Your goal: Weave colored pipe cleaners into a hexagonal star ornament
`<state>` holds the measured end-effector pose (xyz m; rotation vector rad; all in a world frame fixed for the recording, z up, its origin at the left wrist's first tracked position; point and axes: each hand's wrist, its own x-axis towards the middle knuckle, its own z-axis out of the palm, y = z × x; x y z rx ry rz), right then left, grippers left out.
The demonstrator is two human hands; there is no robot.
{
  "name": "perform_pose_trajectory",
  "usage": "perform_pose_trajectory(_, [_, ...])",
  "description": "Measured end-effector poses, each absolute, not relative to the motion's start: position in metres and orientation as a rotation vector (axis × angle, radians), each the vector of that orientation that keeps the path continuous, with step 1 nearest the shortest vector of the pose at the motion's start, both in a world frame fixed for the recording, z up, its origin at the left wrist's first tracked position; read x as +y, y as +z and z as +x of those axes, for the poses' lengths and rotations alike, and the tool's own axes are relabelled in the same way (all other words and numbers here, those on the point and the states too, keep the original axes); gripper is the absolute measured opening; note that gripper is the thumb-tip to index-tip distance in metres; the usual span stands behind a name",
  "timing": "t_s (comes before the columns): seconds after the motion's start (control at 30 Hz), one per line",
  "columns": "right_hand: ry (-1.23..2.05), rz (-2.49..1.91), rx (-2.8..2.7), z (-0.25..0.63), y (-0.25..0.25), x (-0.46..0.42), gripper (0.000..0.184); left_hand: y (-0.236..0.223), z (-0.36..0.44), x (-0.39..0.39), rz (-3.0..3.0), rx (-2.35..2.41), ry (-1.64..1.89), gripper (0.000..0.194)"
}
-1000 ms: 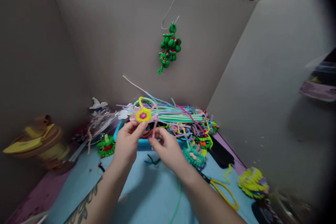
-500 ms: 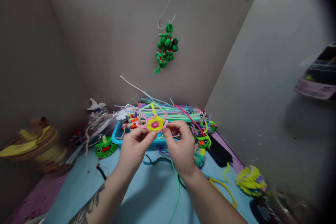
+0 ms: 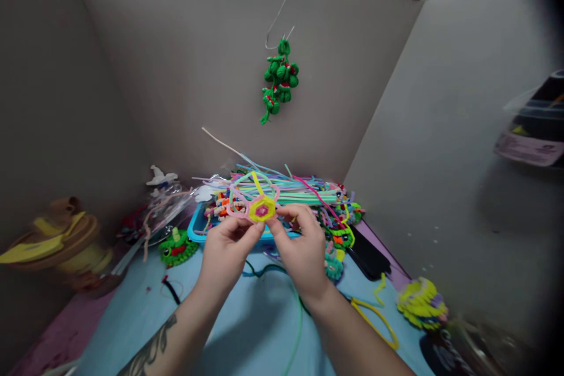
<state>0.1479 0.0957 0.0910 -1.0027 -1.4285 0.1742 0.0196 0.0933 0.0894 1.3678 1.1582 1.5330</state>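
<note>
Between my two hands, raised above the table, is a pipe cleaner flower (image 3: 261, 210). It has a yellow hexagonal middle with a pink centre, and pink, lilac and mint loops stand out around it. My left hand (image 3: 227, 247) pinches its lower left edge between thumb and fingers. On the lower right edge my right hand (image 3: 302, 244) pinches it the same way. A mint green pipe cleaner (image 3: 296, 329) trails down below my right hand. Behind the flower stands a blue basket (image 3: 197, 235) full of pipe cleaners.
A green frog-like piece (image 3: 177, 247) lies left of the basket. At the right are a black phone-like slab (image 3: 368, 255), a yellow fuzzy bundle (image 3: 422, 304) and a yellow loop (image 3: 383, 323). Green figures (image 3: 281, 79) hang from a wire on the back wall.
The flower has turned and tilted slightly in my fingers, and its loops lean more to the left. Both hands keep their pinch and have barely moved.
</note>
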Motion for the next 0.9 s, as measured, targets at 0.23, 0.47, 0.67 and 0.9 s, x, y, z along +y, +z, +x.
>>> perform_pose_trajectory(0.23, [0.297,-1.066,-1.375,0.151,0.093,0.098,0.006,0.089,0.02,0.093,1.359,1.146,1.515,0.015])
perform_pose_trajectory(0.47, [0.306,-1.087,-1.32,0.153,0.088,0.1,0.007,0.088,0.02,0.094,1.401,1.137,1.485,0.014])
perform_pose_trajectory(0.67, [0.25,-0.943,-1.404,0.155,0.087,0.101,0.002,0.089,0.019,0.094,1.362,1.104,1.474,0.014])
perform_pose_trajectory(0.9, [0.351,-0.98,-1.486,0.161,0.094,0.104,0.003,0.092,0.015,0.094,1.396,1.114,1.402,0.015])
